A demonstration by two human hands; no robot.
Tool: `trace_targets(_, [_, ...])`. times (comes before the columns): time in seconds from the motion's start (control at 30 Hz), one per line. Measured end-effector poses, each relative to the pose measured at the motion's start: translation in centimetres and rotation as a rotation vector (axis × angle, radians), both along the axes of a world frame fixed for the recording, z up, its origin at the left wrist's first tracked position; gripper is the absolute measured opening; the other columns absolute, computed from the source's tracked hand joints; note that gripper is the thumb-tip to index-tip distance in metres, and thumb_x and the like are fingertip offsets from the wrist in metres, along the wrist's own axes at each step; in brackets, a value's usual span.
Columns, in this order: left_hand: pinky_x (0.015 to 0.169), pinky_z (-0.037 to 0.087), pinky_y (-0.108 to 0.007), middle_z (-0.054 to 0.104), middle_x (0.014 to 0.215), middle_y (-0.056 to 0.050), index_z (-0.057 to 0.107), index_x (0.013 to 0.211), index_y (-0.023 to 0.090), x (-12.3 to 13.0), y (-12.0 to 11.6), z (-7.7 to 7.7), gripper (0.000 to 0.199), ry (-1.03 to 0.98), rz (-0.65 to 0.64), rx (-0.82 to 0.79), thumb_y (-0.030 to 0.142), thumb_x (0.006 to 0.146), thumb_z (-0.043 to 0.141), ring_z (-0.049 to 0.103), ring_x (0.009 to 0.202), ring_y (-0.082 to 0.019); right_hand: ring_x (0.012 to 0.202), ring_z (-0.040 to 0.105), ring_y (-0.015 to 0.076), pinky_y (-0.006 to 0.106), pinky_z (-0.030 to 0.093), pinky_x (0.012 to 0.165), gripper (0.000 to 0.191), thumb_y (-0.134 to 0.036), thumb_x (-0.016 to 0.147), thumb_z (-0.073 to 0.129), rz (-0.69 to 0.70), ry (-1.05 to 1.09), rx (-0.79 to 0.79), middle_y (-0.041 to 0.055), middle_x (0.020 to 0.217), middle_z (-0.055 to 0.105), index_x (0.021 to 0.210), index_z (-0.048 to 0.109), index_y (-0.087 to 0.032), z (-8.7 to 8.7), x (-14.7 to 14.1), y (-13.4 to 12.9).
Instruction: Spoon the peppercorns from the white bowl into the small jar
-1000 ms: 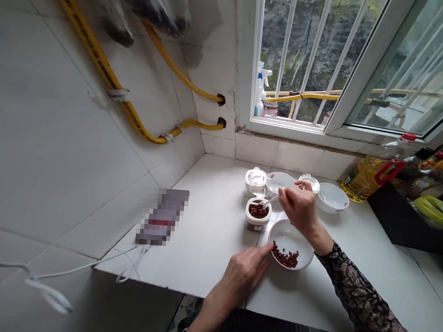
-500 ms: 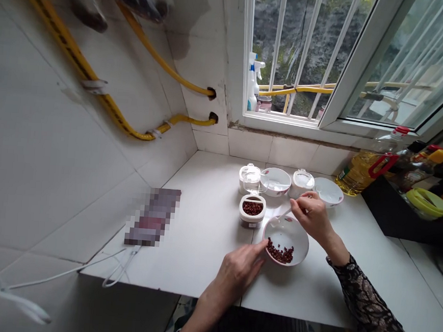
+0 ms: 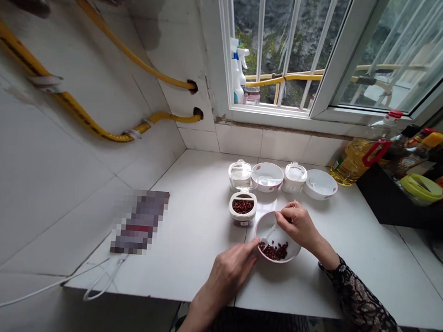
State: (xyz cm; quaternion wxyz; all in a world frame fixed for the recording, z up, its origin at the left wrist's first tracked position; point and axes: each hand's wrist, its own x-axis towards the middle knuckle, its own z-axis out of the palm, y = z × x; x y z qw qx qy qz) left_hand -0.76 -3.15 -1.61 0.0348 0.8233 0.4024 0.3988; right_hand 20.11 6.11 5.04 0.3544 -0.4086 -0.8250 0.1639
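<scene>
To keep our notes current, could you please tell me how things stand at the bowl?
Left hand on rim of pink-edged white bowl. Right hand at small white spoon, tip in bowl. Red peppercorns in bowl. Nothing in the way.

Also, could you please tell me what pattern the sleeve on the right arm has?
The sleeve is black lace, shown best in the head view.

Right hand lower, spoon now inside bowl
</scene>
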Motion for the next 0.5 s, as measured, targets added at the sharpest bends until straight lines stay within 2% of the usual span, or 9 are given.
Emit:
trace_targets(0.17, [0.071,0.057,-0.027,0.072,0.101,-0.008,0.044,0.14,0.019,0.03,-0.01,0.08,0.04,-0.009,-0.003,0.0,0.019,0.1,0.047,0.071,0.083,-0.018,0.052,0.036,0.0119,0.027,0.036,0.059,0.051,-0.042,0.09,0.046,-0.097,0.084,-0.122,-0.0034,0.046,0.031,0.048,0.029,-0.021,0.58,0.78,0.21])
trace_targets(0.27, [0.069,0.057,-0.027,0.072,0.098,-0.008,0.044,0.14,0.019,0.07,-0.03,0.25,0.039,-0.01,-0.004,0.002,0.02,0.1,0.046,0.07,0.08,-0.018,0.052,0.036,0.0114,0.027,0.034,0.057,0.05,-0.044,0.089,0.047,-0.131,0.119,-0.158,-0.0029,0.047,0.034,0.047,0.031,-0.021,0.78,1.03,0.29])
trace_targets(0.5, [0.066,0.056,-0.027,0.072,0.093,-0.007,0.044,0.139,0.018,0.07,0.01,0.11,0.039,0.001,0.009,0.015,0.02,0.1,0.046,0.069,0.076,-0.018,0.049,0.032,0.01,0.025,0.027,0.049,0.051,-0.049,0.087,0.047,-0.155,0.168,-0.246,-0.0022,0.047,0.036,0.047,0.036,-0.02,0.64,1.07,0.38])
